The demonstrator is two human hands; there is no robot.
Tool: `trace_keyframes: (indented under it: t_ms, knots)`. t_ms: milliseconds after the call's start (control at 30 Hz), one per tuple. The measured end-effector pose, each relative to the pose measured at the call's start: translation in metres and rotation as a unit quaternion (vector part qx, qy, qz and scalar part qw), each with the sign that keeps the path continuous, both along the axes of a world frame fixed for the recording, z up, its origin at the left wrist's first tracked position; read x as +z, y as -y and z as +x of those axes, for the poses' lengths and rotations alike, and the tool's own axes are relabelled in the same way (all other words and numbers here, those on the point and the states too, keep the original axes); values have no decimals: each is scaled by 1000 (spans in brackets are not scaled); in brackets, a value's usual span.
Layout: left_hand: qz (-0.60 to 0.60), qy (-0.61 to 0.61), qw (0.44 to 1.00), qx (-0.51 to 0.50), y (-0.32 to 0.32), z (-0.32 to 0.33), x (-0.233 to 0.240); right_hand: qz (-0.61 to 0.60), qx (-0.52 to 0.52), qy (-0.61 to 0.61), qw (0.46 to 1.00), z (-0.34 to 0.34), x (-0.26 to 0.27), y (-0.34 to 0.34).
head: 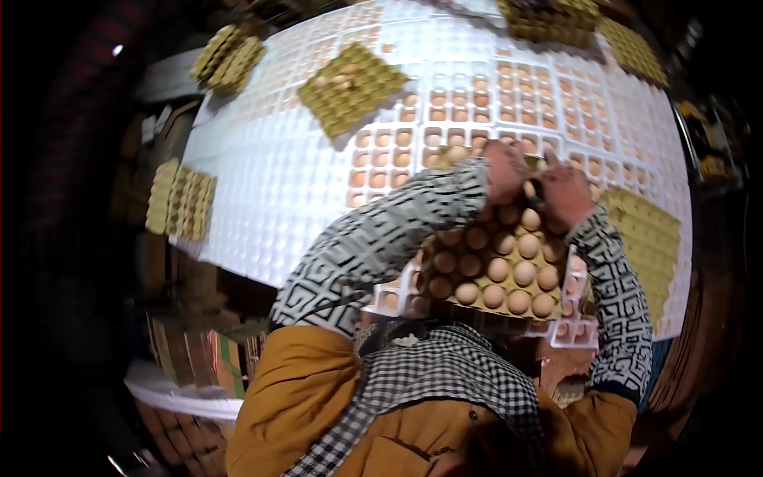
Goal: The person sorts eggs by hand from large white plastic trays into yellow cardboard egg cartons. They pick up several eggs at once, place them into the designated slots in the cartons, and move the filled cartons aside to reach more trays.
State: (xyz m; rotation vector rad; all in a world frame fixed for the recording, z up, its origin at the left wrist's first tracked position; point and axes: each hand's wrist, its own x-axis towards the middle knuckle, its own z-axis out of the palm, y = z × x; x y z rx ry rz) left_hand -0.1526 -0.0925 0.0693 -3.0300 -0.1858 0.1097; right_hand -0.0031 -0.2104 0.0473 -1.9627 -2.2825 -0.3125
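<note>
A molded pulp egg tray (506, 305) with many brown eggs (524, 273) lies right in front of my body. Over its far end, my left hand (506, 170) and my right hand (563, 191) are close together, fingers bent down among the eggs. Whether either hand grips an egg cannot be told, as the fingertips are partly hidden. Beneath and beyond the tray spread white compartment trays (422, 137), whose nearer and middle cells hold brown eggs (402, 139). Patterned sleeves cover both my forearms, and the left one hides part of the white trays.
Another pulp tray (340, 113) with several eggs lies on the white trays at the upper left. Stacked pulp trays stand at the left edge (182, 203), upper left (226, 62) and top right (551, 24). An upturned or flat pulp tray (641, 250) lies right of my right arm.
</note>
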Motion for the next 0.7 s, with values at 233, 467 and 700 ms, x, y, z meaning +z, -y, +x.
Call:
trace_keyframes:
  t_ms: [233, 467, 700]
  knots:
    - [-314, 290, 870, 246, -4, -135, 16, 19, -106, -661, 743, 13, -16, 29]
    - [-137, 374, 714, 576, -117, -390, -102, -168, -11, -644, 746, -184, 26, -78]
    - [-154, 176, 776, 586, -183, -406, -121, -143, -141, -283, 938, -359, -46, -227]
